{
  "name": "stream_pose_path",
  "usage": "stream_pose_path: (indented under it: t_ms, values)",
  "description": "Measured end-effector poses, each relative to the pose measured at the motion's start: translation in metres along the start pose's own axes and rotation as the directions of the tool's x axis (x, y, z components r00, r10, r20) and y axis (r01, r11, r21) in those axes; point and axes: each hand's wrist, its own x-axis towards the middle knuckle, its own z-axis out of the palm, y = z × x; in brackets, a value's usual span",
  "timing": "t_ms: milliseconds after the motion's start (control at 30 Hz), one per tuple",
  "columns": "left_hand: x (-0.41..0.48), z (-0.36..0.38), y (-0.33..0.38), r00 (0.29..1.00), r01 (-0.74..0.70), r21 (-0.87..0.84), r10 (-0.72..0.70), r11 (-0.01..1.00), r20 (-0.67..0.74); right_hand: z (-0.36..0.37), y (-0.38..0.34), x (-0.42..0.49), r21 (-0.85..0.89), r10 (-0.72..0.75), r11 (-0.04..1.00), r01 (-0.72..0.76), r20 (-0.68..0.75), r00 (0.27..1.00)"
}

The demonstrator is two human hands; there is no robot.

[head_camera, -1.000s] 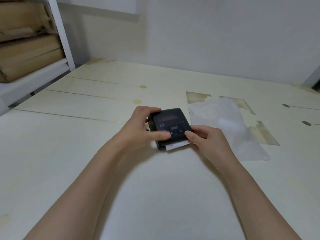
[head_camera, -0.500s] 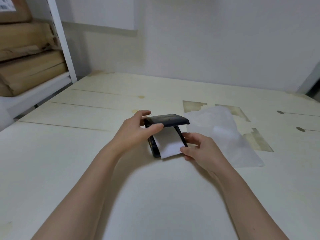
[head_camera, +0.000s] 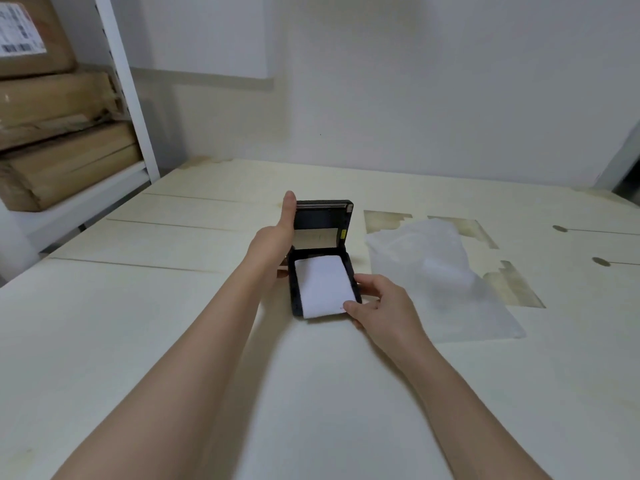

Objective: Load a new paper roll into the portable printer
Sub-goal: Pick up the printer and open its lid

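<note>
Head cam shows the pale wooden table with the portable printer sitting about mid-frame, and the big change is the lid. A second ago it was shut with just a sliver of paper poking out the front, half a second ago it was halfway up, and now it's swung fully open and standing nearly upright. So the cover got reopened, and my guess is the paper wasn't seated right and needs another go before closing.

Left hand is flat against the lid's left edge, fingers straight and together, propping it open rather than gripping it. Paper roll lies in the open bay, its loose end drawn forward over the front lip. Right hand is pinched on the near right corner of that sheet, thumb on top.

Off to the right, crumpled clear wrapper lies on the table, apart from the printer.
</note>
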Motion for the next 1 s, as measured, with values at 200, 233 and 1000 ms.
stream_pose_path:
  t_ms: [200, 233, 1000]
  values:
    - [0.005, 0.004, 0.002, 0.999, -0.048, -0.012, 0.048, 0.999, -0.025, 0.024, -0.003, -0.005, -0.021, -0.020, 1.000, 0.020, -0.010, 1.000]
    - [0.005, 0.006, -0.001, 0.997, -0.071, -0.022, 0.070, 0.997, -0.017, 0.023, -0.003, -0.005, -0.017, -0.019, 1.000, 0.019, -0.002, 1.000]
    - [-0.086, 0.142, -0.028, 0.596, -0.800, 0.501, 0.527, 0.330, 0.606, -0.143, 0.072, 0.004, -0.121, 0.181, 0.928, -0.354, -0.683, 0.708]
